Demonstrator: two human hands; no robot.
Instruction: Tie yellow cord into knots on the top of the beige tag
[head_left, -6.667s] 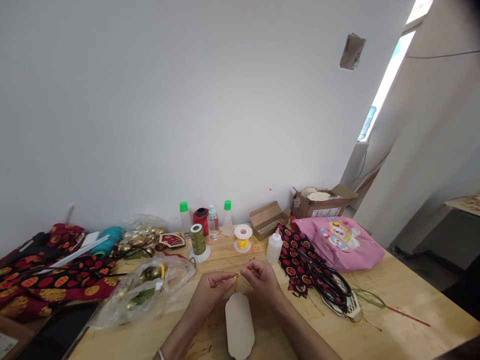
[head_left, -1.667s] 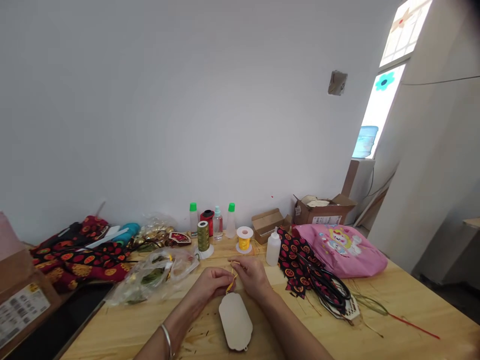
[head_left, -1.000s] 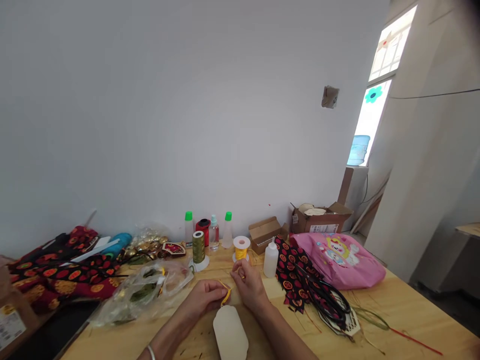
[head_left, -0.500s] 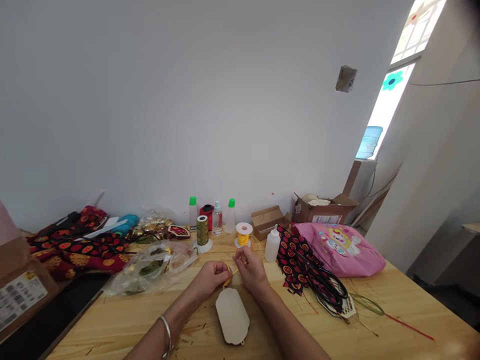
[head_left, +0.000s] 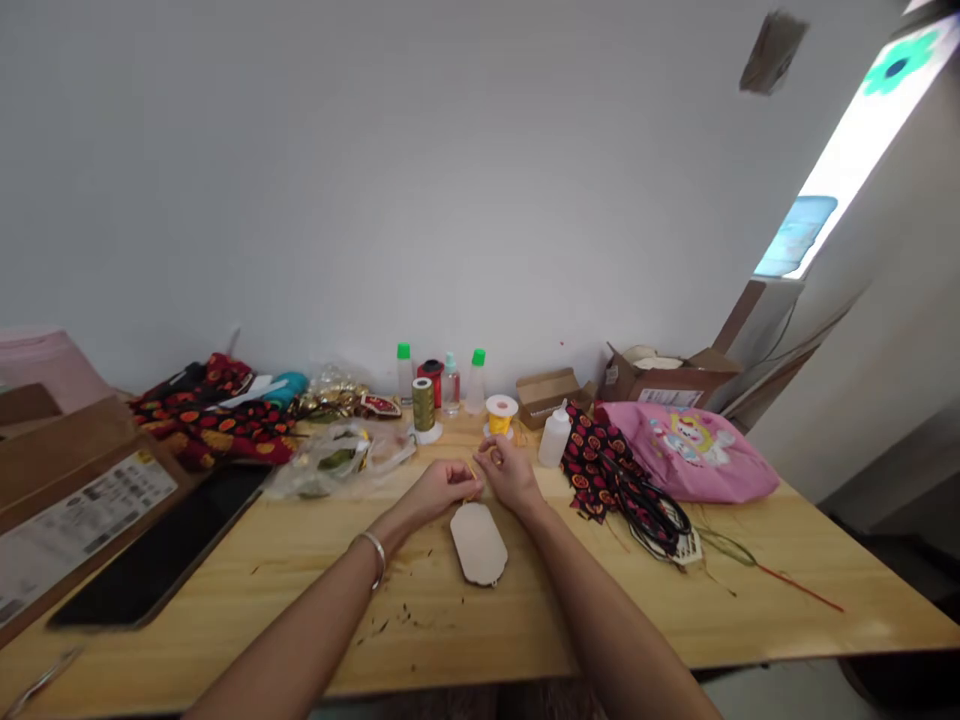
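Observation:
A pale, flat wooden plaque [head_left: 480, 545] with a scalloped edge lies on the table, with a small loop at its near end. Yellow cord [head_left: 472, 492] is fastened at its far end. My left hand [head_left: 444, 487], below a silver bangle on the wrist, pinches this cord just above the plaque. Close beside it, my right hand [head_left: 511, 472] has thumb and forefinger pressed together on the cord too. The fingertips partly hide how the cord runs. Behind my right hand stands a spool of yellow cord [head_left: 500, 421].
Bottles with green caps [head_left: 478, 380], a green thread spool [head_left: 424, 408] and a white squeeze bottle [head_left: 555, 438] stand behind. At right are black-handled scissors [head_left: 660, 515], patterned cloth and a pink bag [head_left: 694, 450]. A black tablet-like slab [head_left: 165, 550] and cardboard box [head_left: 82, 500] are left.
The view has tipped downward and turned slightly left, so more of the table's near edge shows. Both hands keep pinching the yellow cord, and the plaque stays below them.

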